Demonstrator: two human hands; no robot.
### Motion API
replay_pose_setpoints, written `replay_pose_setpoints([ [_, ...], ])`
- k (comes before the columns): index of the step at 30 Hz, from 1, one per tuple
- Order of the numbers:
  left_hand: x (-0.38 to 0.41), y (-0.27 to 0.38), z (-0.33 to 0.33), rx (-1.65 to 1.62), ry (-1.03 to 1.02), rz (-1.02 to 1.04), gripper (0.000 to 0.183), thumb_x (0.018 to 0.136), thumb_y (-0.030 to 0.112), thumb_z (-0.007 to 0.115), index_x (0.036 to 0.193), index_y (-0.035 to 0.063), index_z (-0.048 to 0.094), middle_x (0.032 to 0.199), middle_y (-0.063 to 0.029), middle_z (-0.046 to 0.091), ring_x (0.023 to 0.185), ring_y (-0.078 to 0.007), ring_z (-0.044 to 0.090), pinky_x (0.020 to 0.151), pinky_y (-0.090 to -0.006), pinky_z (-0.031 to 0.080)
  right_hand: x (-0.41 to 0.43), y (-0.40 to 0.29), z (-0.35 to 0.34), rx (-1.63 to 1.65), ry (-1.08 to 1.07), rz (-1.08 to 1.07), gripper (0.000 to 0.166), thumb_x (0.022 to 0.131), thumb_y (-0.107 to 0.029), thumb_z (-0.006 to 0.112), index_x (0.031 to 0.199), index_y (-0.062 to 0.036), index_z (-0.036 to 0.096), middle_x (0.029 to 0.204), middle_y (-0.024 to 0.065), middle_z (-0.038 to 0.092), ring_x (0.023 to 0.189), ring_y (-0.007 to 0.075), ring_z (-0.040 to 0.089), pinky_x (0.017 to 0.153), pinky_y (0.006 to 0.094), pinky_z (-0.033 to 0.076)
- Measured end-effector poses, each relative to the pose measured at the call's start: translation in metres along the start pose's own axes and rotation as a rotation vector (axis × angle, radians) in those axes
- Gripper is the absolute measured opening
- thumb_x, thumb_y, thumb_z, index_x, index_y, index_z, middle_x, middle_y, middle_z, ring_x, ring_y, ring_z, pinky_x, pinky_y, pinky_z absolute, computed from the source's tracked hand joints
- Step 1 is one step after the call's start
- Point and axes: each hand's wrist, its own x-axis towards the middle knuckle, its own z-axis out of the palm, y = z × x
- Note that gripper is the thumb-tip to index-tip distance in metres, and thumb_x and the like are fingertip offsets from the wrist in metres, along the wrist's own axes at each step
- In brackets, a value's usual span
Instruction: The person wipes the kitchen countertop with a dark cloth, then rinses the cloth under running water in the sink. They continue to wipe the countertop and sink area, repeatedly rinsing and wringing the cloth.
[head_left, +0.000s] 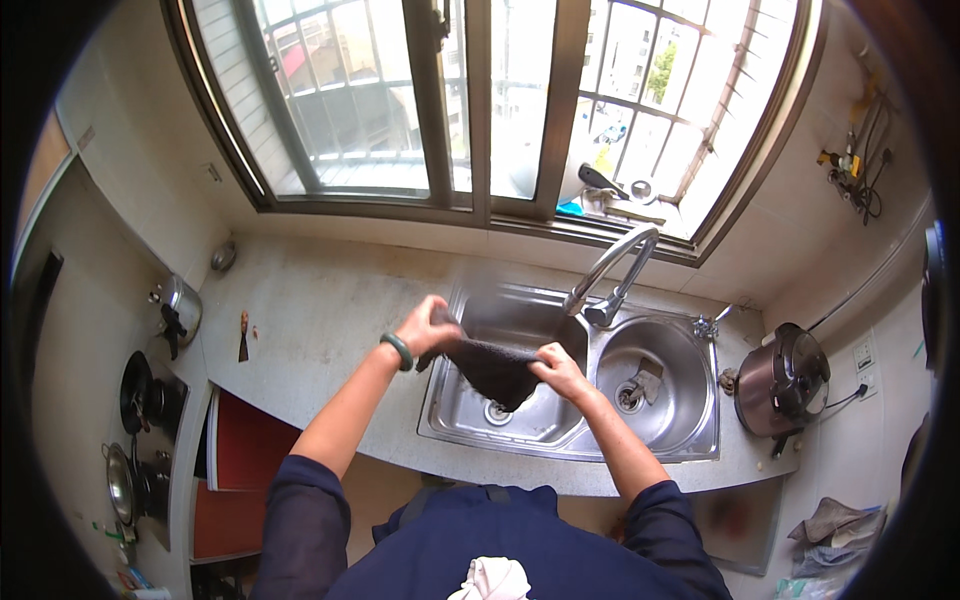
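A dark cloth (495, 371) hangs stretched between my two hands over the left basin (555, 409) of a stainless steel double sink. My left hand (426, 328), with a green bangle on its wrist, grips one end near the basin's left rim. On the other end my right hand (559, 370) has hold, close to the divider between the basins. The cloth's lower edge sags above the basin drain (498, 412). Behind my hands rises a chrome gooseneck faucet (619, 262), its spout over the left basin. Whether water runs I cannot tell.
In the round right basin (679, 375) lies a greyish rag (646, 379) near the drain. An electric pressure cooker (780, 382) stands right of the sink. A small brush-like tool (244, 336) rests on the left counter (315, 300). An open red-faced cabinet door (251, 442) juts out below.
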Motion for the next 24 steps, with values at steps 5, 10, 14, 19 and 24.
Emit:
replay_pose_setpoints([
  [5,-0.026,-0.021,0.023,0.809,-0.199,0.217,0.032,0.062,0.02,0.071,0.088,0.007,0.057,0.095,-0.0147,0.053,0.085,-0.0334,0.05,0.077,-0.0392,0.042,0.028,0.017,0.008,0.994,0.281,0.289,0.02,0.086,-0.016,0.045,0.097,-0.0022,0.053,0.089,0.0051,0.055,0.087,0.0131,0.05,0.081,0.0243,0.039],
  [10,-0.016,-0.038,0.051,-1.06,-0.194,-0.259,0.034,0.084,0.026,0.053,0.103,-0.0018,0.054,0.1,-0.011,0.059,0.09,-0.0201,0.058,0.083,-0.0322,0.044,0.042,-0.018,0.037,0.471,0.557,0.142,0.022,0.081,-0.011,0.047,0.1,0.0002,0.05,0.092,0.0072,0.053,0.09,0.0169,0.051,0.083,0.0284,0.04],
  [14,-0.007,-0.084,0.072,-1.564,-0.46,-0.512,0.037,0.08,0.048,0.054,0.076,0.011,0.053,0.073,-0.0057,0.058,0.065,-0.016,0.056,0.059,-0.0293,0.047,0.024,-0.115,0.085,0.071,0.107,-0.222,0.018,0.074,-0.019,0.063,0.08,-0.0035,0.057,0.078,0.013,0.057,0.076,0.0285,0.058,0.077,0.0344,0.045],
  [19,-0.013,0.004,0.123,-1.448,0.039,-0.706,0.035,0.087,0.036,0.038,0.077,0.0084,0.057,0.078,-0.0071,0.062,0.073,-0.0189,0.059,0.066,-0.0323,0.048,0.067,-0.062,0.067,-0.37,0.474,0.076,0.027,0.079,-0.033,0.053,0.068,-0.0083,0.055,0.068,0.0132,0.058,0.065,0.0329,0.058,0.055,0.0416,0.046],
  [24,0.003,-0.074,0.122,-1.446,0.079,-0.489,0.029,0.083,0.035,0.043,0.071,0.0114,0.055,0.073,-0.0031,0.06,0.069,-0.0155,0.057,0.067,-0.0303,0.046,0.052,-0.095,0.085,-0.272,0.383,0.013,0.028,0.08,-0.033,0.052,0.071,-0.0063,0.053,0.068,0.0149,0.057,0.067,0.0343,0.057,0.061,0.042,0.046],
])
